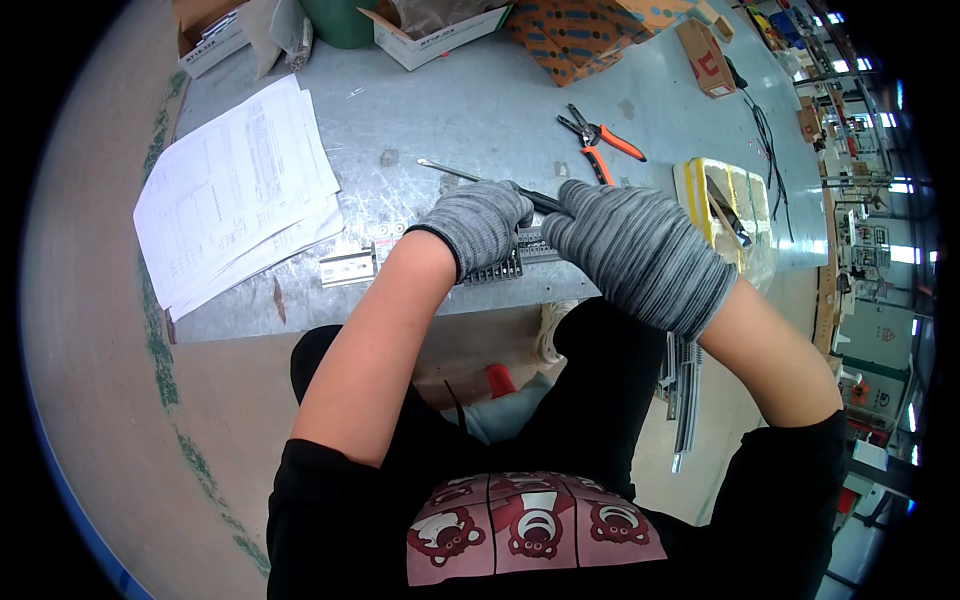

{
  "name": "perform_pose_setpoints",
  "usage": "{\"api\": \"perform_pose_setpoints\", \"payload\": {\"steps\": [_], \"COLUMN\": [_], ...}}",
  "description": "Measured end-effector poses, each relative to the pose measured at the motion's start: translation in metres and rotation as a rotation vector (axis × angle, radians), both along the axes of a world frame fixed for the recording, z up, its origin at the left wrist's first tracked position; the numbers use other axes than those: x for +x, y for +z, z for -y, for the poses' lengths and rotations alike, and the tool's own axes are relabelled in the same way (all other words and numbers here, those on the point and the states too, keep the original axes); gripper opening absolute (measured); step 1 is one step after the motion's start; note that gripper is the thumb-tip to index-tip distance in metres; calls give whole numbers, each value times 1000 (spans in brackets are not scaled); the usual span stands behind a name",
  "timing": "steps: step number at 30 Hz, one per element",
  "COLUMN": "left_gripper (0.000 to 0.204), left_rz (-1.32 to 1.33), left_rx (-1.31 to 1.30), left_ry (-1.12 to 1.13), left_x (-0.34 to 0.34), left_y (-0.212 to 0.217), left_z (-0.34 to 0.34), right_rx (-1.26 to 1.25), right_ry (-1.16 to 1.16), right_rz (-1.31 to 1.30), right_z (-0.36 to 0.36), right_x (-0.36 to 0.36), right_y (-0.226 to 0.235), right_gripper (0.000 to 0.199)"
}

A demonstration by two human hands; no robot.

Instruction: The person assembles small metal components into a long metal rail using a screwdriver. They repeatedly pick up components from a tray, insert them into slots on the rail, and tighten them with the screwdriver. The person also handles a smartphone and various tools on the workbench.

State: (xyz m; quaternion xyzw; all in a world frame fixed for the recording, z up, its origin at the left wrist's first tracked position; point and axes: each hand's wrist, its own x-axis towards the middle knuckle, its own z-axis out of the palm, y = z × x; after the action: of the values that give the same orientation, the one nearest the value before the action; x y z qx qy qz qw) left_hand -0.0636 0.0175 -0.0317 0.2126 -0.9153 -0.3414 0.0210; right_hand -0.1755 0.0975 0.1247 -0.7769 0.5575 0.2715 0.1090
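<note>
A screwdriver (545, 203) with a black handle lies slantwise between my hands, its thin metal shaft pointing to the far left. My right hand (640, 250), in a grey striped knit glove, is closed round the handle end. The curled fingers of my left hand (475, 225), gloved alike, close on the screwdriver nearer the shaft; its fingertips are partly hidden. Below both hands, along the near table edge, runs a metal mounting rail (347, 268) carrying a row of dark terminal blocks (497, 268). My hands cover part of that row.
Printed sheets (240, 190) lie at the left of the metal table (420, 110). Orange-handled pliers (598, 140) rest beyond my right hand, beside a yellow-edged container (700, 190) with tools. Boxes (440, 40) stand along the back. Metal rails (686, 390) sit beside my right leg.
</note>
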Motion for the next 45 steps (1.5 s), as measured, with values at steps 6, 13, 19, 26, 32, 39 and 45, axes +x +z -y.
{"api": "perform_pose_setpoints", "payload": {"steps": [6, 13, 19, 26, 32, 39, 45], "left_gripper": [29, 29, 21, 34, 32, 28, 30], "left_rz": [52, 76, 210, 215, 120, 51, -178], "left_rx": [140, 100, 116, 155, 139, 86, 141], "left_ry": [54, 8, 17, 12, 22, 31, -15], "left_x": [1, 4, -1, 0, 1, 13, 10], "left_y": [5, 12, 14, 21, 19, 10, 27], "left_z": [2, 2, 2, 4, 0, 1, 3], "right_rx": [-60, -11, -75, -136, -223, -43, -164], "right_ry": [49, -45, 64, 112, 59, -123, -73], "right_rz": [199, 52, 143, 146, 260, 112, 279], "right_z": [-5, -2, -4, -7, -7, 4, -11], "right_x": [-4, 8, -4, -3, -6, 8, -5], "right_y": [3, 8, 2, 4, 3, -1, 4], "right_gripper": [40, 56, 61, 43, 40, 46, 41]}}
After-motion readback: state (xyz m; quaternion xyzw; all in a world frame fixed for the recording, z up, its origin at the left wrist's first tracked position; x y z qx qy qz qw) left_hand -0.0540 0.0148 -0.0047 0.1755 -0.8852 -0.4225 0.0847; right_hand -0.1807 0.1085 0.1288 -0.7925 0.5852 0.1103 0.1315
